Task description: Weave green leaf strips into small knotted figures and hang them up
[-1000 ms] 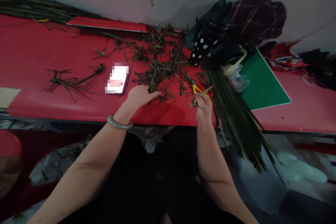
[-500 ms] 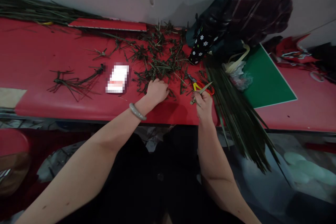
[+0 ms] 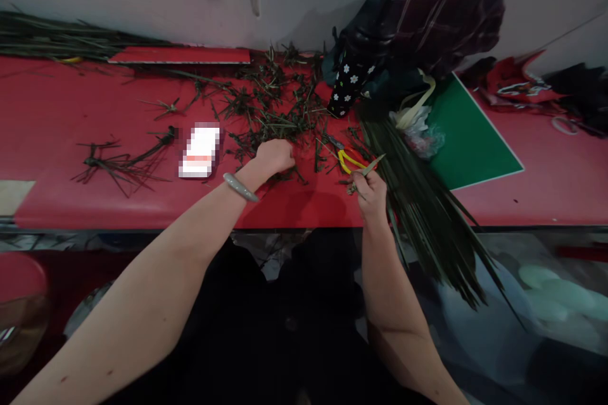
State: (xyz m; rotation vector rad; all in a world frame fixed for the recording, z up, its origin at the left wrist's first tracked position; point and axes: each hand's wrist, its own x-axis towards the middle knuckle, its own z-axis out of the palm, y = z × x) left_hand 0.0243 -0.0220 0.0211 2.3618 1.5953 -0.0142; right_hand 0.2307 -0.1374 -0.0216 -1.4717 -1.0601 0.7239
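Observation:
My left hand (image 3: 275,157), with a grey bangle at the wrist, is curled at the front of a heap of dark knotted leaf pieces (image 3: 285,123). Its fingertips are hidden, so what they hold cannot be made out. My right hand (image 3: 370,193) pinches a pale woven leaf piece (image 3: 373,166) with a pointed tip, above the table's front edge. Scissors (image 3: 349,158) with yellow and red handles lie just behind my right hand. A bundle of long green leaves (image 3: 418,209) spreads to its right and hangs over the edge.
A lit phone (image 3: 200,149) and leaf sprigs (image 3: 109,164) lie on the left of the red table (image 3: 47,114). A flowered black umbrella (image 3: 349,85), a plaid cloth (image 3: 446,22), a plastic bag (image 3: 427,139) and a green board (image 3: 479,145) are at the right.
The view has shifted a little, so the table's objects appear further left. My left hand has closed more tightly at the heap. My right hand still holds the pale piece.

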